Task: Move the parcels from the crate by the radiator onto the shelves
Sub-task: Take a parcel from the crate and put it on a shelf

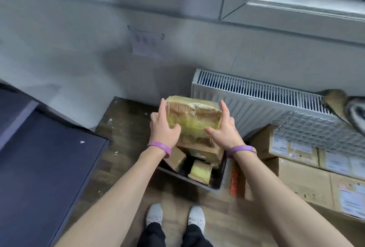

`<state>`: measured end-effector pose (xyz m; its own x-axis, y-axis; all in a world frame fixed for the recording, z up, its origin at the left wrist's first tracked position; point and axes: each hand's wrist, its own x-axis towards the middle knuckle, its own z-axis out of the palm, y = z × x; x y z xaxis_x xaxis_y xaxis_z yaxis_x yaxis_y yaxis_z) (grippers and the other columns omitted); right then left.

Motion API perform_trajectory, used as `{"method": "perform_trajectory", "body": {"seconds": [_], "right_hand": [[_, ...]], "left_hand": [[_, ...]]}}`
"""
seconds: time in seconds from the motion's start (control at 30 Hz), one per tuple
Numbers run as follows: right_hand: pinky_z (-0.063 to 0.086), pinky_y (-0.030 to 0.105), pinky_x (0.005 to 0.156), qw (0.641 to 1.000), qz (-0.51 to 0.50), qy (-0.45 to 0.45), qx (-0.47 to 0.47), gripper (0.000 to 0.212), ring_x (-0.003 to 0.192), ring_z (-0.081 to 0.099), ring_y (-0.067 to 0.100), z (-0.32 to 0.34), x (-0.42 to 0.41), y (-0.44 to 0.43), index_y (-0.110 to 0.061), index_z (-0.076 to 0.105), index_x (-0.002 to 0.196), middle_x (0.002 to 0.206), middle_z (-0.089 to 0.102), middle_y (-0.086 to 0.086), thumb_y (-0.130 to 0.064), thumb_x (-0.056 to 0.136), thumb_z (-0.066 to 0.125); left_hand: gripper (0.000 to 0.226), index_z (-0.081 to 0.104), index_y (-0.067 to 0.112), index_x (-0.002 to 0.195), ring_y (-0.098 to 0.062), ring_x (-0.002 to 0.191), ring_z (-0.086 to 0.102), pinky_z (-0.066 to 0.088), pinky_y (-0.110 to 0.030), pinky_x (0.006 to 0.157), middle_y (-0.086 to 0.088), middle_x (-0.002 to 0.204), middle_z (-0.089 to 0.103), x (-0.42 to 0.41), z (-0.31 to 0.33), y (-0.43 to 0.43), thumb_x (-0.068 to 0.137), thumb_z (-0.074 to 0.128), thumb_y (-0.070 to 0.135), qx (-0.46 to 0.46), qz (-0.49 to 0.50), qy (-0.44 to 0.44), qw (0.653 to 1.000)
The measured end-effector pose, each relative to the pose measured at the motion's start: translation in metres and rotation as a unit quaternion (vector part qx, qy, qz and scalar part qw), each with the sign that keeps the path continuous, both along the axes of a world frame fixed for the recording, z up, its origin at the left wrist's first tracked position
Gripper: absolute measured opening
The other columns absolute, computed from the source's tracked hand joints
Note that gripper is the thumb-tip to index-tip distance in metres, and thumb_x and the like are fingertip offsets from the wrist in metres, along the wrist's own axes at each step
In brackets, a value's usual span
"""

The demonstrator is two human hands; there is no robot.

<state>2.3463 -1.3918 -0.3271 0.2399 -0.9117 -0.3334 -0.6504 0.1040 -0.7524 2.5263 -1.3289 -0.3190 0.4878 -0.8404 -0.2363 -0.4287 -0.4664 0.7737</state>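
A brown cardboard parcel wrapped in yellowish tape is held up above the crate. My left hand grips its left side and my right hand grips its right side, thumbs underneath. Below them a dark plastic crate stands on the floor beside the white radiator. Several more taped parcels lie in the crate, among them a small yellow-taped one and a flat brown one. No shelves are visible.
A dark blue cabinet top fills the left. Stacked cardboard boxes with labels stand at the right, with bubble wrap over them. A window sill is at the upper right. My feet in white shoes stand on the wooden floor before the crate.
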Motion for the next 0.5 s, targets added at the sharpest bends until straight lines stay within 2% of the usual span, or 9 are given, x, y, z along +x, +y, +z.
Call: {"method": "perform_trajectory", "body": {"seconds": [0.1, 0.23, 0.33, 0.4, 0.43, 0.5], "right_hand": [[0.035, 0.027, 0.085, 0.999, 0.026, -0.023, -0.037, 0.073, 0.076, 0.049, 0.009, 0.044, 0.01, 0.002, -0.046, 0.018, 0.142, 0.124, 0.036, 0.007, -0.041, 0.085, 0.063], [0.034, 0.026, 0.09, 0.995, 0.03, -0.07, -0.06, 0.059, 0.086, 0.048, 0.014, 0.073, 0.025, 0.019, -0.04, 0.03, 0.135, 0.117, 0.036, 0.003, -0.047, 0.086, 0.062], [0.035, 0.027, 0.09, 0.99, 0.017, -0.124, -0.067, 0.04, 0.09, 0.05, 0.004, 0.083, 0.039, 0.03, -0.035, 0.04, 0.123, 0.118, 0.043, 0.003, -0.047, 0.09, 0.058], [0.04, 0.03, 0.089, 0.985, 0.007, -0.162, -0.061, 0.028, 0.098, 0.054, 0.009, 0.088, 0.05, 0.034, -0.029, 0.045, 0.112, 0.117, 0.051, 0.002, -0.047, 0.093, 0.054], [0.043, 0.031, 0.085, 0.983, 0.002, -0.172, -0.058, 0.025, 0.097, 0.055, 0.013, 0.091, 0.055, 0.035, -0.025, 0.046, 0.106, 0.111, 0.055, 0.0, -0.047, 0.094, 0.051], [0.04, 0.027, 0.069, 0.982, -0.007, -0.176, -0.07, 0.028, 0.08, 0.051, 0.013, 0.097, 0.064, 0.035, -0.02, 0.046, 0.087, 0.089, 0.054, -0.003, -0.046, 0.095, 0.049]], "left_hand": [[0.085, 0.007, 0.037, 0.15, -0.029, 0.12, 0.044, 0.037, -0.042, 0.106, -0.003, 0.128, 0.032, 0.006, 0.043, 0.008, 0.085, 0.06, 0.02, -0.031, 0.02, -0.028, 0.999], [0.066, 0.029, 0.04, 0.137, -0.031, 0.117, 0.044, 0.044, -0.048, 0.1, -0.004, 0.126, 0.037, 0.019, 0.08, 0.031, 0.084, 0.061, 0.018, -0.091, 0.053, -0.005, 0.994], [0.046, 0.034, 0.041, 0.114, -0.026, 0.105, 0.049, 0.049, -0.039, 0.083, -0.004, 0.118, 0.042, 0.034, 0.097, 0.047, 0.084, 0.063, 0.02, -0.141, 0.062, -0.001, 0.988], [0.039, 0.031, 0.038, 0.104, -0.019, 0.095, 0.051, 0.045, -0.027, 0.068, 0.0, 0.11, 0.045, 0.044, 0.106, 0.054, 0.086, 0.063, 0.025, -0.165, 0.064, 0.007, 0.984], [0.037, 0.029, 0.034, 0.102, -0.016, 0.088, 0.052, 0.042, -0.024, 0.063, 0.003, 0.104, 0.046, 0.048, 0.109, 0.056, 0.087, 0.062, 0.029, -0.168, 0.065, 0.009, 0.984], [0.036, 0.026, 0.027, 0.096, -0.015, 0.072, 0.049, 0.041, -0.025, 0.057, 0.004, 0.088, 0.043, 0.054, 0.113, 0.059, 0.089, 0.059, 0.037, -0.162, 0.069, -0.002, 0.984]]}}
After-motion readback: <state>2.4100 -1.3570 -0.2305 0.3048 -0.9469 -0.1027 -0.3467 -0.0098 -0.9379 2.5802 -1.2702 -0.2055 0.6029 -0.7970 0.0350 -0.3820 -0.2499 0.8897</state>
